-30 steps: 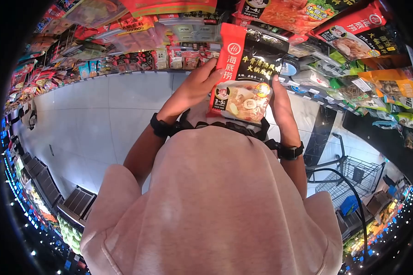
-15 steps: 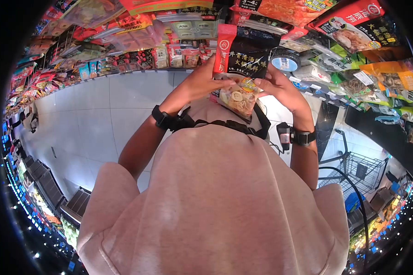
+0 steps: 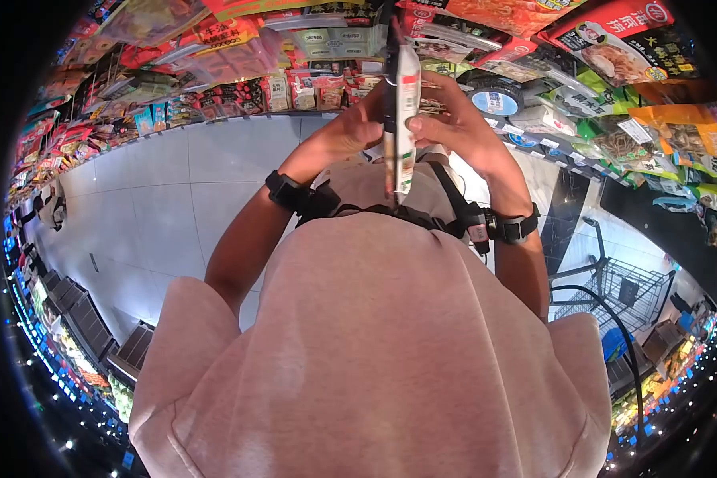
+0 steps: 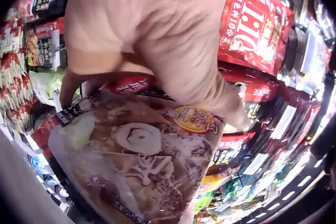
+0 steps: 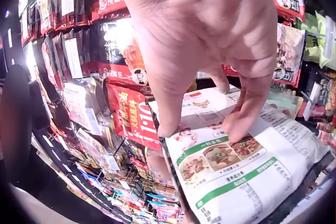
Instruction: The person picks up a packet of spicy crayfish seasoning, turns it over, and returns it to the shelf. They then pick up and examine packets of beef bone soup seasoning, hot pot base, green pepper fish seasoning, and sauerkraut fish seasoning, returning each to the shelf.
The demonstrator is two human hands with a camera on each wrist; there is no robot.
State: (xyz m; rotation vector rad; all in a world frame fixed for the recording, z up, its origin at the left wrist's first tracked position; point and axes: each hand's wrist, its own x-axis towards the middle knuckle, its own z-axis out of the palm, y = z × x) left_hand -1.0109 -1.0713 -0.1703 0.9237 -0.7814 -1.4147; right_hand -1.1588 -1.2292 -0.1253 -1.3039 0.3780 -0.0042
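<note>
A food packet (image 3: 407, 119) stands nearly edge-on between the two hands in the head view, its dark front to the left and white back to the right. The left hand (image 3: 338, 142) holds it from the left. In the left wrist view, that hand (image 4: 152, 35) spans the packet's top above the pictured soup (image 4: 136, 150), some fingers hidden behind. The right hand (image 3: 474, 139) grips from the other side. In the right wrist view, the right hand (image 5: 210, 35) has its fingertips on the white printed back (image 5: 231, 166) and near its edge.
Shelves of hanging and stacked packets (image 3: 319, 48) curve across the front, with a round blue-lidded tub (image 3: 494, 100) at right. Pale tiled floor (image 3: 151, 207) lies at left. A wire shopping cart (image 3: 625, 291) stands at right, near a black cable (image 3: 613, 315).
The packet has turned from facing the head camera to nearly edge-on, showing its white back at right. The right hand has shifted from its edge onto the back side.
</note>
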